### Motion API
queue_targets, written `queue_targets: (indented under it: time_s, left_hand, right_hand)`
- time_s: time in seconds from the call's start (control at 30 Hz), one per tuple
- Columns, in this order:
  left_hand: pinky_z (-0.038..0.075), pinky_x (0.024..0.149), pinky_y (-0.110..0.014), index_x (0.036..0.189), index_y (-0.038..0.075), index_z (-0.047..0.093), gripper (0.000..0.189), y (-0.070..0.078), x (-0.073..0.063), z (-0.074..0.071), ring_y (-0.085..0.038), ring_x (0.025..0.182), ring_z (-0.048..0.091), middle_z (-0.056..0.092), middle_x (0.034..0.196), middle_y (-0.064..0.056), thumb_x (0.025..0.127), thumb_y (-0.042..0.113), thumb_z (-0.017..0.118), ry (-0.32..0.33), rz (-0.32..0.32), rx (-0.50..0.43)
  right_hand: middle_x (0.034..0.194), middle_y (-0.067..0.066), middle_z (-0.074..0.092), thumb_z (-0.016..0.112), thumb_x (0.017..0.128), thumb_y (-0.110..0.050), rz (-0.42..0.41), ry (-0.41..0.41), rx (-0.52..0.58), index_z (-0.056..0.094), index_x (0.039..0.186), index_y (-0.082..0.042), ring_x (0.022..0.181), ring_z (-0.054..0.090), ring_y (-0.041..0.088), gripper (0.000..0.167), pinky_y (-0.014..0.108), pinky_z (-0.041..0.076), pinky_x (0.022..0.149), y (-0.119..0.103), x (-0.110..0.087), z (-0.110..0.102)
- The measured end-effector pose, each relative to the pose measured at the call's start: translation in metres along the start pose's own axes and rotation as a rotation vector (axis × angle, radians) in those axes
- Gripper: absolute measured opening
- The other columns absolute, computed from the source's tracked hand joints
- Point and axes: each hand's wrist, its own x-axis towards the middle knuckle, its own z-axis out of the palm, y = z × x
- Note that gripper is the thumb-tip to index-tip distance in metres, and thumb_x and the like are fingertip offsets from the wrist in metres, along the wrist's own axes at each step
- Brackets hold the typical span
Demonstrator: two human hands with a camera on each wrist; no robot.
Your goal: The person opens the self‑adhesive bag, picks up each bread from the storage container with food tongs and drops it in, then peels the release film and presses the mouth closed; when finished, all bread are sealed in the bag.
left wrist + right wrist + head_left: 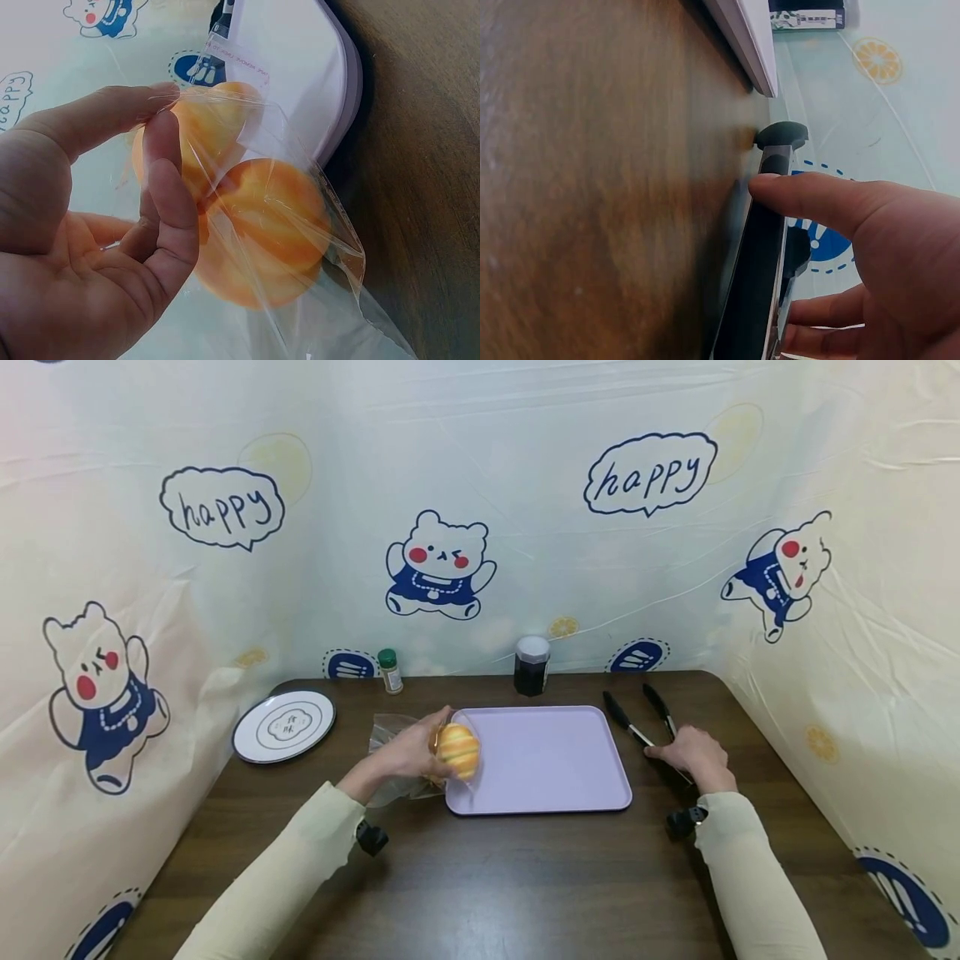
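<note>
My left hand (411,750) pinches the edge of a clear plastic bag (341,259) between thumb and fingers. Inside the bag are striped yellow-orange bread rolls (262,225), one of them (459,752) showing over the left end of a lilac tray (543,760). To the tray's right, my right hand (693,756) grips a pair of black-and-silver tongs (630,722), their arms spread apart and black tips pointing to the back. Seen close in the right wrist view, the thumb lies on one arm of the tongs (754,255) and the fingers are on the other side.
A white plate (247,743) with a dark rim lies at the back left. A small green-capped shaker bottle (391,672) and a dark jar with a pale lid (532,667) stand along the back edge. Printed cloth (525,552) hangs behind and at both sides of the wooden table (480,877).
</note>
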Motion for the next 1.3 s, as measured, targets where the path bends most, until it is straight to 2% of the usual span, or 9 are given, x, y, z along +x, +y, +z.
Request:
queue_targets:
  time_s: [0.1, 0.23, 0.33, 0.53, 0.77, 0.93, 1.03, 1.17, 1.3]
  left_hand:
    - [0.028, 0.12, -0.058, 0.16, 0.008, 0.016, 0.111, 0.001, -0.001, -0.002, -0.036, 0.143, 0.038, 0.023, 0.165, -0.017, 0.075, 0.021, 0.086, 0.003, -0.004, 0.001]
    - [0.03, 0.119, -0.058, 0.161, 0.01, 0.016, 0.112, 0.003, -0.003, -0.005, -0.035, 0.14, 0.041, 0.023, 0.166, -0.016, 0.075, 0.023, 0.086, 0.018, -0.021, 0.002]
    - [0.033, 0.117, -0.058, 0.161, 0.012, 0.015, 0.113, 0.004, -0.005, -0.009, -0.034, 0.136, 0.045, 0.023, 0.165, -0.016, 0.075, 0.024, 0.086, 0.032, -0.033, -0.006]
    - [0.036, 0.115, -0.058, 0.162, 0.014, 0.012, 0.113, 0.008, -0.008, -0.017, -0.033, 0.133, 0.047, 0.027, 0.163, -0.018, 0.077, 0.029, 0.085, 0.062, -0.027, -0.018]
    - [0.038, 0.114, -0.057, 0.162, 0.022, 0.011, 0.113, 0.02, -0.012, -0.026, -0.031, 0.13, 0.047, 0.027, 0.164, -0.012, 0.077, 0.032, 0.085, 0.097, -0.034, -0.08]
    - [0.041, 0.111, -0.056, 0.162, 0.024, 0.01, 0.111, 0.032, -0.014, -0.031, -0.03, 0.124, 0.05, 0.027, 0.165, -0.009, 0.079, 0.032, 0.084, 0.121, -0.016, -0.111]
    - [0.037, 0.115, -0.057, 0.162, 0.024, 0.01, 0.111, 0.038, -0.015, -0.032, -0.031, 0.131, 0.047, 0.022, 0.167, -0.009, 0.08, 0.031, 0.084, 0.136, -0.007, -0.135]
    - [0.029, 0.119, -0.06, 0.162, 0.021, 0.01, 0.111, 0.042, -0.015, -0.033, -0.033, 0.143, 0.039, 0.018, 0.168, -0.01, 0.08, 0.031, 0.084, 0.157, 0.006, -0.165]
    - [0.032, 0.118, -0.056, 0.162, 0.02, 0.011, 0.112, 0.047, -0.014, -0.034, -0.032, 0.137, 0.044, 0.02, 0.168, -0.01, 0.079, 0.03, 0.084, 0.177, 0.007, -0.184]
  right_hand:
    - [0.095, 0.024, 0.056, 0.065, 0.083, -0.066, -0.016, 0.037, -0.002, 0.058, 0.106, 0.006, 0.081, 0.055, 0.035, 0.076, 0.041, 0.047, 0.061, 0.001, -0.001, -0.002]
    - [0.128, 0.036, 0.049, 0.063, 0.082, -0.069, -0.056, 0.123, -0.015, 0.043, 0.14, 0.007, 0.107, 0.053, 0.048, 0.097, 0.055, 0.05, 0.075, 0.0, -0.002, -0.006]
    - [0.141, 0.037, 0.043, 0.061, 0.084, -0.068, -0.086, 0.166, -0.001, 0.036, 0.148, 0.003, 0.117, 0.049, 0.051, 0.099, 0.062, 0.048, 0.081, -0.007, -0.006, -0.011]
    - [0.139, 0.029, 0.054, 0.061, 0.091, -0.057, -0.19, 0.226, 0.055, 0.049, 0.142, -0.004, 0.116, 0.055, 0.048, 0.075, 0.06, 0.048, 0.08, -0.031, -0.026, -0.02]
    - [0.13, 0.02, 0.065, 0.062, 0.094, -0.047, -0.345, 0.262, 0.136, 0.061, 0.132, -0.009, 0.116, 0.06, 0.042, 0.054, 0.06, 0.047, 0.09, -0.065, -0.052, -0.025]
    - [0.11, 0.012, 0.072, 0.066, 0.094, -0.039, -0.439, 0.27, 0.195, 0.068, 0.122, -0.01, 0.092, 0.063, 0.027, 0.04, 0.039, 0.05, 0.072, -0.087, -0.066, -0.024]
    - [0.101, 0.007, 0.072, 0.068, 0.093, -0.036, -0.493, 0.259, 0.236, 0.07, 0.118, -0.011, 0.084, 0.06, 0.021, 0.035, 0.029, 0.048, 0.064, -0.1, -0.073, -0.021]
    - [0.103, 0.006, 0.073, 0.069, 0.094, -0.034, -0.557, 0.216, 0.285, 0.071, 0.115, -0.015, 0.088, 0.062, 0.021, 0.029, 0.028, 0.051, 0.066, -0.116, -0.082, -0.015]
    - [0.103, 0.003, 0.073, 0.069, 0.093, -0.033, -0.619, 0.174, 0.318, 0.072, 0.112, -0.016, 0.091, 0.064, 0.02, 0.025, 0.029, 0.052, 0.068, -0.13, -0.087, -0.006]
